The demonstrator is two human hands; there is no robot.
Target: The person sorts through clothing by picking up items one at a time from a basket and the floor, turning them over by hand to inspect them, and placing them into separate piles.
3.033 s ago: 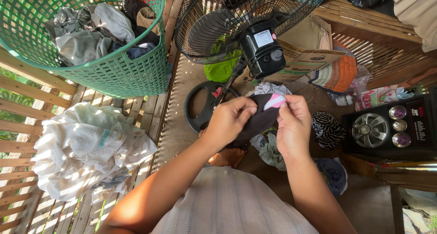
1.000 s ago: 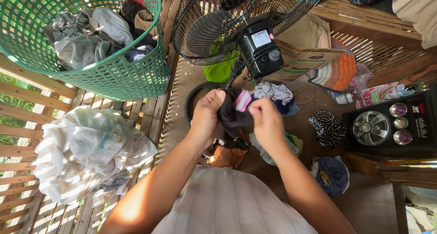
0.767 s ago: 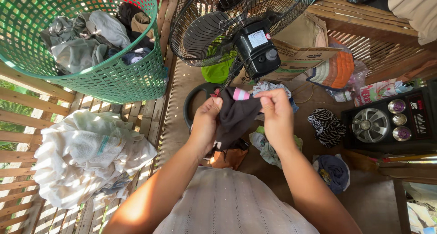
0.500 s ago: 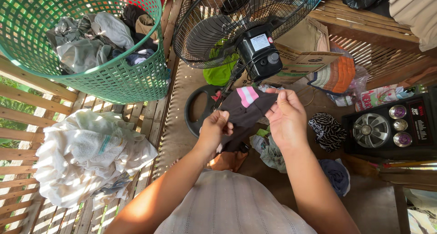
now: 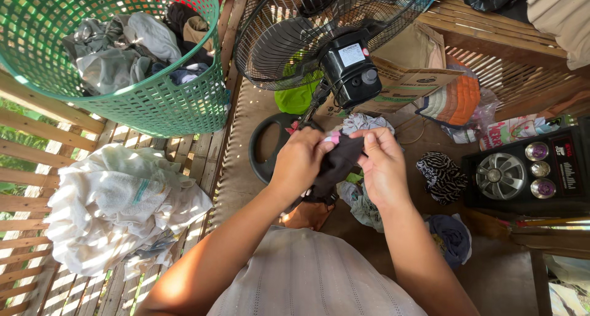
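Both hands meet over the middle of the wooden floor (image 5: 246, 138), pinching one small dark garment (image 5: 335, 168) with a pink trim between them. The left hand (image 5: 299, 162) has its fingers closed on the garment's left side, and the right hand (image 5: 384, 168) grips the right side between thumb and fingers, so the cloth hangs bunched in the gap. Just beyond the hands stands a black fan (image 5: 332, 39), its round base (image 5: 267, 144) on the floor and its wire cage tilted toward the far edge. A green mesh basket (image 5: 153, 107) full of grey and dark clothes sits at the far left corner. A heap of white cloth (image 5: 117, 211) lies near the left edge on the slatted boards. Near the right edge rests a black speaker box (image 5: 528, 174), with a zebra-striped piece (image 5: 441, 177) just beside it and a blue piece (image 5: 452, 236) nearer the person.
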